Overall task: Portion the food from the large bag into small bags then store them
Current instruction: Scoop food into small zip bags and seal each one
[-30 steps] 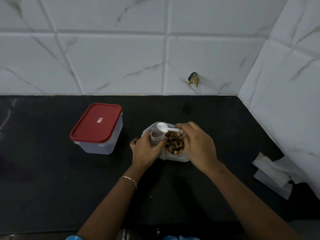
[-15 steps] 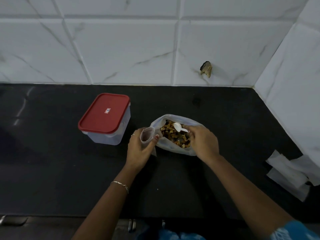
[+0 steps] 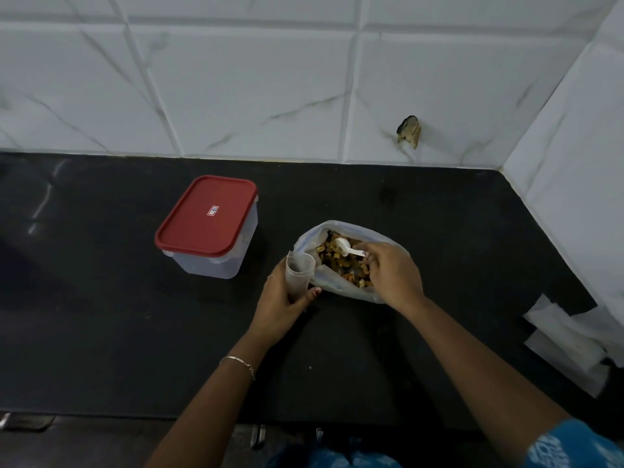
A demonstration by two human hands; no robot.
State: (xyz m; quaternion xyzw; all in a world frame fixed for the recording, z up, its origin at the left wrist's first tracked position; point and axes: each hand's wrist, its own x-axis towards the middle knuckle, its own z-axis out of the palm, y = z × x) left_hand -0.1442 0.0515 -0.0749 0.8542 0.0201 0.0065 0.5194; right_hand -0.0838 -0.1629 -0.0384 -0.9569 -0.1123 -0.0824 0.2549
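A large clear plastic bag [image 3: 329, 287] lies open on the black counter, showing brown and yellow dried food [image 3: 341, 265]. My right hand [image 3: 393, 273] holds a small white plastic scoop [image 3: 346, 248] by its handle, with the bowl resting over the food. My left hand [image 3: 282, 300] grips a small clear bag [image 3: 299, 271], held upright with its mouth open, touching the large bag's left side. I cannot tell what is inside the small bag.
A clear container with a red lid [image 3: 209, 224] stands shut to the left. Several flat small bags [image 3: 570, 342] lie at the counter's right edge by the side wall. White tiled walls close the back and right. The counter's front edge [image 3: 135, 413] is near me.
The scoop went from above the small bag's mouth into the large bag. My left hand with the small bag shifted a little to the left. The camera view moved.
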